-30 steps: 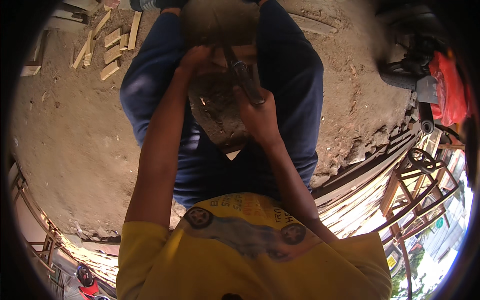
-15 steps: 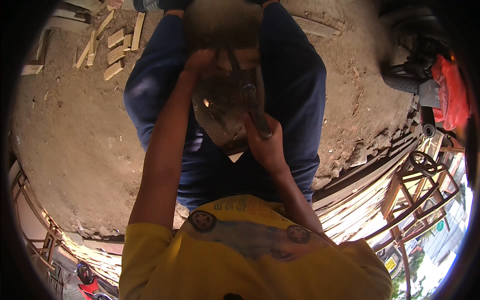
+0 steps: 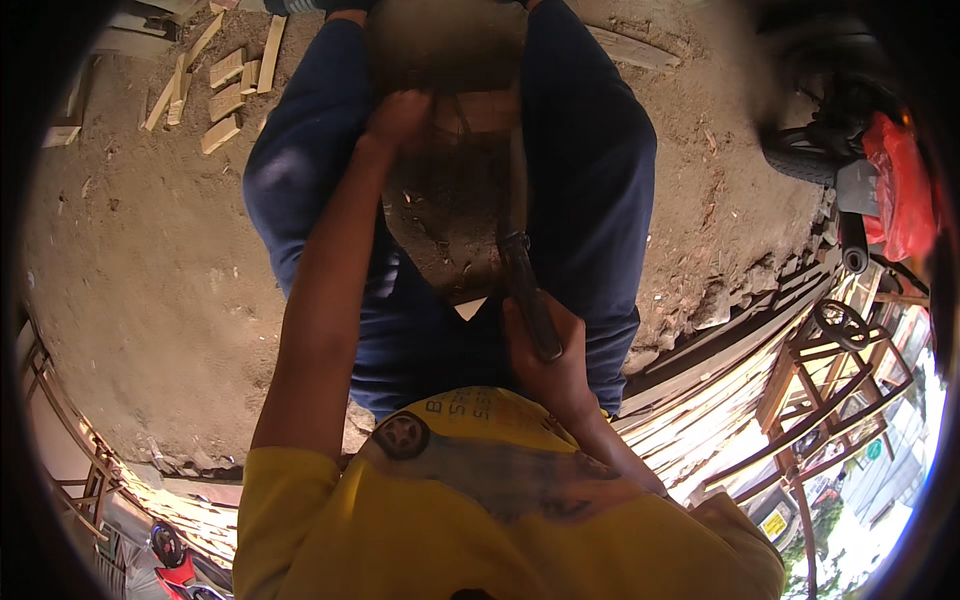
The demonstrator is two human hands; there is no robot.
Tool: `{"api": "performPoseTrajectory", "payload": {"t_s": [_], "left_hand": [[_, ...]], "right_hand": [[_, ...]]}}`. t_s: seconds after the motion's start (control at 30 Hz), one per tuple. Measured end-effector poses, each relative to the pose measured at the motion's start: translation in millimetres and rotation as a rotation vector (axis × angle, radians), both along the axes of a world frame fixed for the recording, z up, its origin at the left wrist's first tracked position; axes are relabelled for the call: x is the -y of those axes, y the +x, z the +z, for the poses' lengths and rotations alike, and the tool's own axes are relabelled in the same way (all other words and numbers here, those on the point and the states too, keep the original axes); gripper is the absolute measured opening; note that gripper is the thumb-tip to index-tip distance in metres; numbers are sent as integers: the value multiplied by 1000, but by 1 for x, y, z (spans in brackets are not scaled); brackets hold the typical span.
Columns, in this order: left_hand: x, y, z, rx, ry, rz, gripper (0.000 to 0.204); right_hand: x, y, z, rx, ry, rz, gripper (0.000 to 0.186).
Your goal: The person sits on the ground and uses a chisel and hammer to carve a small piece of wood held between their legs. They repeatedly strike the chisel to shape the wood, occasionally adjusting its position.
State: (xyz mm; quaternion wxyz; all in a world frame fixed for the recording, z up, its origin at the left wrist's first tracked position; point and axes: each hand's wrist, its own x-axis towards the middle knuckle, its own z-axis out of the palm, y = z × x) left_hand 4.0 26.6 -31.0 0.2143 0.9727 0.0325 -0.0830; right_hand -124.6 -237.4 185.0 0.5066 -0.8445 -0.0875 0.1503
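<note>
My right hand (image 3: pixel 553 355) grips the dark handle (image 3: pixel 530 295) of a long bladed tool, low between my thighs at the right. Its blade (image 3: pixel 515 190) reaches away from me, blurred, beside my right leg. My left hand (image 3: pixel 398 120) is farther out, closed on the left end of a reddish-brown wooden piece (image 3: pixel 482 110) lying across the gap between my legs. Shadow hides what supports the piece and exactly where the blade touches.
Several pale wood offcuts (image 3: pixel 225 105) lie on the dirt floor (image 3: pixel 150 260) at upper left. A weathered plank (image 3: pixel 630 45) lies ahead. At right are a tyre (image 3: pixel 790 165), a red plastic bag (image 3: pixel 895 195), stacked timber (image 3: pixel 690 420) and a frame (image 3: pixel 850 390).
My right hand and the tool have come steadily back toward my body and a little rightward. My left hand has stayed near the wooden piece, shifting only slightly.
</note>
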Motion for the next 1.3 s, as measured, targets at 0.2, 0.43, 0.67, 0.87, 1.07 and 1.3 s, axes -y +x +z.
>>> {"api": "performPoseTrajectory", "payload": {"t_s": [0.2, 0.43, 0.67, 0.87, 1.07, 1.3], "left_hand": [[2, 3, 33, -175, -103, 11, 84], [4, 1, 13, -75, -3, -11, 87], [-4, 8, 19, -20, -23, -15, 85], [6, 4, 18, -72, -68, -3, 77], [-5, 12, 12, -114, -32, 4, 85], [2, 8, 26, -134, -76, -1, 86]], "right_hand": [[-59, 72, -33, -229, 18, 5, 17], [-15, 18, -7, -229, -12, -8, 17], [-22, 31, -21, 30, -58, 152, 16], [-33, 51, -28, -267, 7, 27, 15], [-21, 36, -14, -171, -4, 15, 15], [-46, 66, -43, -202, 2, 10, 18]]}}
